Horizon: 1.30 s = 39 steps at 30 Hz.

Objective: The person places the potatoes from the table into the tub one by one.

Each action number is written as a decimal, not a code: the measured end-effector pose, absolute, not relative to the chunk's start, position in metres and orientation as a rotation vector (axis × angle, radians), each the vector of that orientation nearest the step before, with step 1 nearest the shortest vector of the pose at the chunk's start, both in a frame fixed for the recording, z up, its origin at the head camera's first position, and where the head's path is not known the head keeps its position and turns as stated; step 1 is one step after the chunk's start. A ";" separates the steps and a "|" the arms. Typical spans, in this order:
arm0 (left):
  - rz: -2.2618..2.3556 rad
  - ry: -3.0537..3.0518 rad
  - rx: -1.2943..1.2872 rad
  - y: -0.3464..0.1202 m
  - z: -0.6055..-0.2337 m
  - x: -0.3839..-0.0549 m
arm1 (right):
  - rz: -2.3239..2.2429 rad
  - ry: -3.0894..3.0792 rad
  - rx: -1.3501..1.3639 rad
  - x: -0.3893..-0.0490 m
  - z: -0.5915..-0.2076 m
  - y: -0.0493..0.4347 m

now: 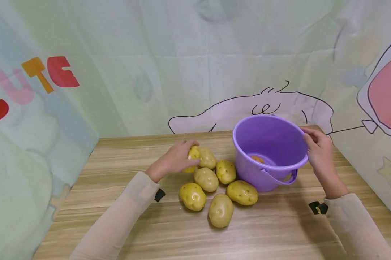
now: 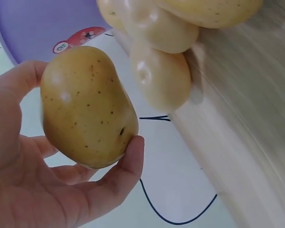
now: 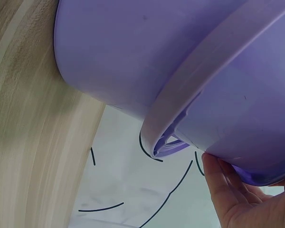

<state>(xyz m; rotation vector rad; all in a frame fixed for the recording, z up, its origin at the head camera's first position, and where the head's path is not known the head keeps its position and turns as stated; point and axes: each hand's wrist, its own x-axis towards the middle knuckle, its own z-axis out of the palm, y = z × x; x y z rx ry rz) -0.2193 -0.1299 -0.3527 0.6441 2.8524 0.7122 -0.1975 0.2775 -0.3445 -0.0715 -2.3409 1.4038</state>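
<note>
Potato gripped in left hand; right hand pinches bucket rim; backdrop letters read "UTE"; red label illegible.

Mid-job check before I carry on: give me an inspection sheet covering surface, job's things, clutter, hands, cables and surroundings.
Surface: wood-grain tabletop, no spill seen.
Job's things: yellow potato in hand; six loose potatoes near the purple bucket; orange-brown item inside it, mostly hidden, identity unclear.
Clutter: nothing seen.
Hands: left hand grips the yellow potato; right hand holds the purple bucket at its rim.
Cables: nothing seen.
Surroundings: cartoon-printed backdrop behind and at both sides.
</note>
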 end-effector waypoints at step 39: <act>0.798 2.840 0.862 -0.090 -0.301 -0.208 | 1.373 -2.324 -0.082 -0.199 -0.345 0.276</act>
